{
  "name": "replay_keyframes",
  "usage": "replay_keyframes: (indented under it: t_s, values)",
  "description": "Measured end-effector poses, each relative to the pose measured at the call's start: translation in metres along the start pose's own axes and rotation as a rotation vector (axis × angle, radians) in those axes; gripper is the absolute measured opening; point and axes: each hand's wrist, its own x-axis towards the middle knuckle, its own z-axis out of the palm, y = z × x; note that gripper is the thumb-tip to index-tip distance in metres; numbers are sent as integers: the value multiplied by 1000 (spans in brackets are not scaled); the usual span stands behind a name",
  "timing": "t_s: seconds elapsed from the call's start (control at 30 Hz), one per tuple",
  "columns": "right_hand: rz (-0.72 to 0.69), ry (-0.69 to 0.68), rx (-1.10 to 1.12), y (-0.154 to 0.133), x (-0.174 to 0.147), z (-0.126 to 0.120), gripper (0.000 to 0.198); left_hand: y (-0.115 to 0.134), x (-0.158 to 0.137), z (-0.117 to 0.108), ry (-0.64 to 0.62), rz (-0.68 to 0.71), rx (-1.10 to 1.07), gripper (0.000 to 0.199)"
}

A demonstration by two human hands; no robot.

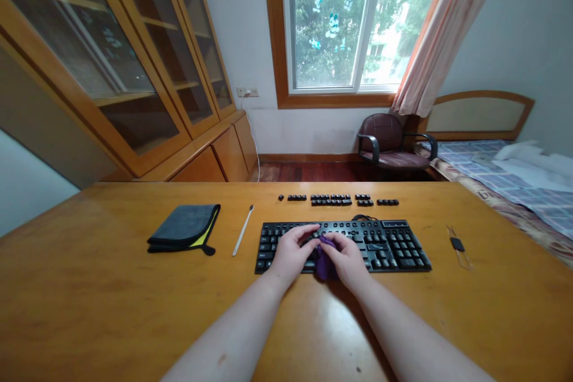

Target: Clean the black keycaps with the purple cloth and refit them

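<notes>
A black keyboard (394, 248) lies on the wooden desk in front of me, with some keycaps off in its upper rows. Over its middle, my right hand (351, 259) is closed on a bunched purple cloth (325, 264), which hangs down past the front of the keyboard. My left hand (293, 253) meets it there, thumb and fingers pinched together at the cloth's upper edge. Something small and dark seems to be between the left fingertips, too hidden to name. Loose black keycaps (331, 200) stand in short rows behind the keyboard.
Left of the keyboard lie a white toothbrush-like brush (242, 233) and a folded grey cloth (183, 227) with yellow lining. A wire keycap puller (457, 245) rests to the right. Beyond the wooden desk (111, 310) are an armchair (391, 140), a bed and a glass-fronted cabinet.
</notes>
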Motion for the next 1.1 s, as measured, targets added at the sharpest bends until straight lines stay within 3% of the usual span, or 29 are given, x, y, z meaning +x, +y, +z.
replay_keyframes:
  t_s: [0.17, 0.33, 0.43, 0.57, 0.7, 0.97, 1.1]
  values:
    - [0, 20, -14, -6, 0, 0, 20, 0, 1, 0, 42, 10, 90, 23]
    - [29, 128, 84, -5, 0, -2, 26, 5, 7, -11, 86, 116, 314, 23]
    - [54, 181, 133, -4, 1, -3, 28, 9, 18, -19, 84, 104, 432, 23]
    - [67, 202, 175, -2, 1, -3, 26, 17, 42, -26, -57, 69, 599, 22]
    - [75, 201, 179, -3, 1, -2, 26, 20, 58, -33, -230, 185, 730, 27]
    - [62, 187, 154, -3, 1, -3, 29, -1, 42, -48, -254, 364, 819, 32]
    - [62, 183, 146, -4, 1, -3, 29, -3, 41, -47, -248, 372, 814, 31]
